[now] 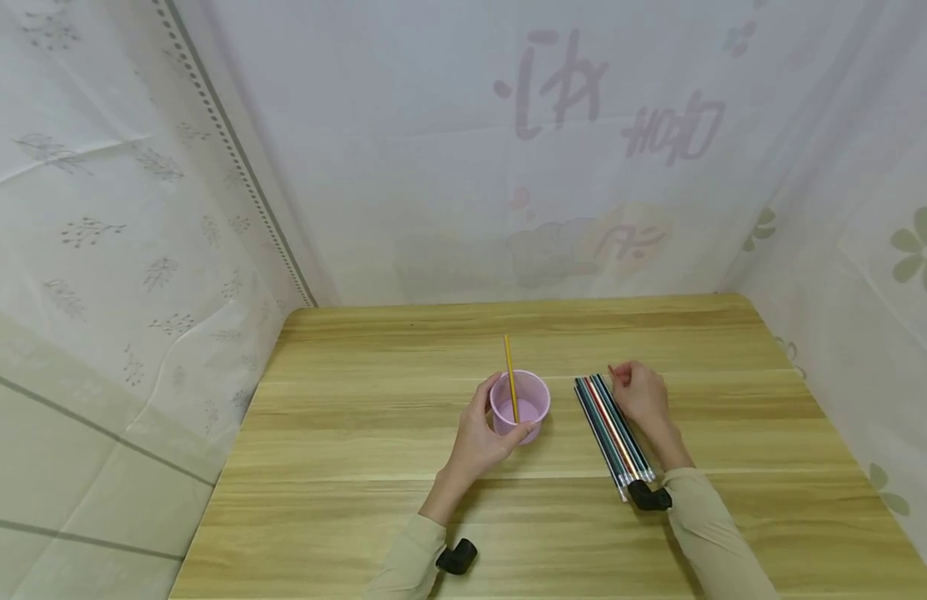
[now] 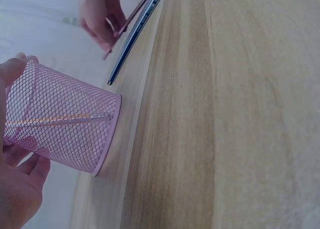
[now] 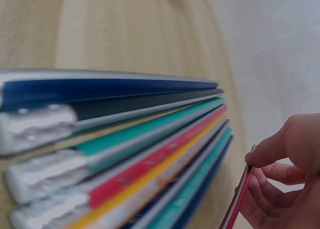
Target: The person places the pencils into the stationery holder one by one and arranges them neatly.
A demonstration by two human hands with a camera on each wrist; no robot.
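Observation:
My left hand grips a pink mesh pencil cup, thumb on the near side and fingers round the far side. One yellow pencil leans inside it, its top well above the rim. To the right, a row of pencils in dark blue, green, red and yellow lies side by side, silver eraser ends towards me. At the far right end of that row, my right hand pinches a red pencil between thumb and fingers. Its tip pokes out past the fingers, tilted over the table.
The wood-grain table carries the cup and the pencils. Printed white curtains hang along its back and both sides. A black wrist camera sits on the left sleeve, another black camera on the right, overlapping the pencils' near ends.

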